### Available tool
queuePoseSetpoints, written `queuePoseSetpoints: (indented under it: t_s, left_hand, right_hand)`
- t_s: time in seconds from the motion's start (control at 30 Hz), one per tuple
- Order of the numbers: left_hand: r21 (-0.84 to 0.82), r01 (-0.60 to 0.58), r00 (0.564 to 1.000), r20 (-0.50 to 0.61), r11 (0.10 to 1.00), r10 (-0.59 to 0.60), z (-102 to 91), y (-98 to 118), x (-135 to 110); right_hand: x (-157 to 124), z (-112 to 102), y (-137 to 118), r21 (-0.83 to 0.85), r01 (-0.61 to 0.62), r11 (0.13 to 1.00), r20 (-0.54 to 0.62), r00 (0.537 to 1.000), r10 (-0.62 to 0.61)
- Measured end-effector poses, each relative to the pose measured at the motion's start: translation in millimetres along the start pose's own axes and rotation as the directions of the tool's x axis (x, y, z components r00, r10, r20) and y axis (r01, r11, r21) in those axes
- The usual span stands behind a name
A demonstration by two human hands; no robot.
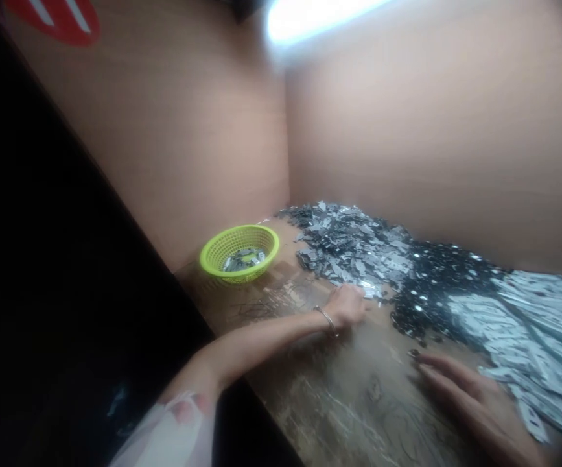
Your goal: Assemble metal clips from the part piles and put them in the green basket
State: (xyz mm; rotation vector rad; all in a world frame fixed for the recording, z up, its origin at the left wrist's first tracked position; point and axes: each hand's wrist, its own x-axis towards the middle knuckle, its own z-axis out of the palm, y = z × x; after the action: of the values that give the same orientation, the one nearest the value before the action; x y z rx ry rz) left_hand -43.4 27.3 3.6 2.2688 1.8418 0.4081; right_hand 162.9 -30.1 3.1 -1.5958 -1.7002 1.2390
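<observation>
Tan walls meet in a corner behind a worn wooden desk, across which a broad heap of small flat metal pieces is spread, silver and black, with more held in a lime-green plastic basket to the left. The pieces are judged light, stiff and slippery, perhaps sharp-edged, and best taken by their edges. The left hand is extended to the heap's near edge, a bangle on its wrist, its fingers curled downward; any pinch cannot be made out. The right hand is laid flat on the desk beside the pieces, its fingers spread.
</observation>
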Motion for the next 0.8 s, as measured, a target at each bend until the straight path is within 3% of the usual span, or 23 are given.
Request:
queuePoseSetpoints:
  t_s: [0.13,0.4,0.67,0.8]
  left_hand:
    - [0.031,0.034,0.999,-0.029,0.999,-0.033,0.8,-7,12]
    - [0.108,0.079,0.995,-0.073,0.991,-0.072,2.3,-23,34]
    - [0.227,-0.091,0.996,0.042,0.970,0.084,5.3,-6,31]
    - [0.125,-0.077,0.997,0.021,0.989,0.075,11.5,-7,32]
  right_hand:
    - [-3,4,-4,-0.025,0.058,0.998,-0.064,0.996,-0.060]
    - [-2,4,1,-0.031,0.097,0.995,-0.035,0.995,-0.098]
    - [-1,2,7,-0.011,0.116,0.993,0.014,0.993,-0.116]
    - [-1,2,7,0.010,0.145,0.989,0.028,0.989,-0.145]
